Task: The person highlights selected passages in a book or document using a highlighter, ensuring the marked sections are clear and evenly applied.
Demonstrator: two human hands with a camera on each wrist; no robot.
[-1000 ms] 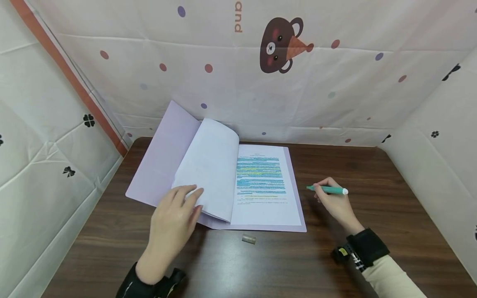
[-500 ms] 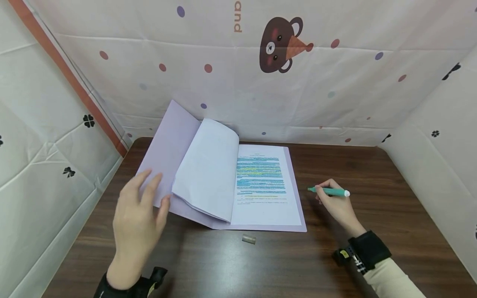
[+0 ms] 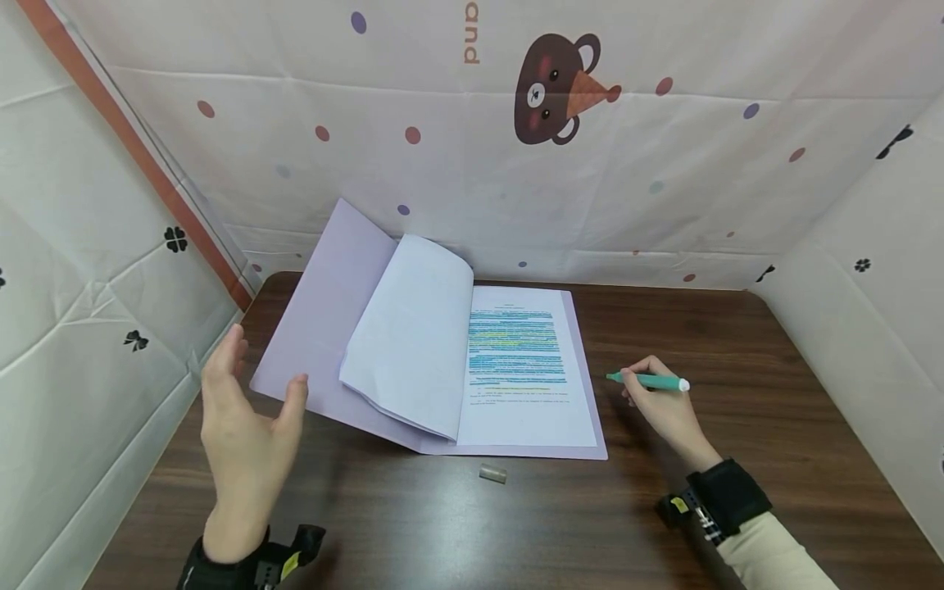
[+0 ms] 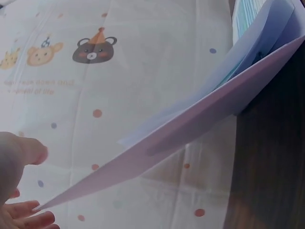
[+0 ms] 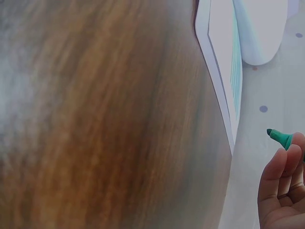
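A lilac folder (image 3: 322, 299) lies spread on the table, its left cover tilted up off the surface. Inside, white sheets (image 3: 416, 340) are turned over to the left and curl at the top. The right page (image 3: 527, 424) carries printed text, mostly marked in teal with some yellow lines. My left hand (image 3: 247, 447) is at the cover's lower left corner, thumb spread from the fingers; in the left wrist view, fingertips (image 4: 28, 208) are right at that corner. To the right of the folder, my right hand (image 3: 669, 416) pinches a green highlighter (image 3: 662, 382), its dark tip bare and pointing left.
A small grey cylindrical piece (image 3: 492, 473) lies on the dark wooden table (image 3: 457, 541) just in front of the folder. Patterned white cloth (image 3: 442, 180) hangs behind the table and along both sides.
My left hand has left the turned sheets, moving left to the cover's outer corner, and its thumb has spread. The right hand and highlighter stay nearly still.
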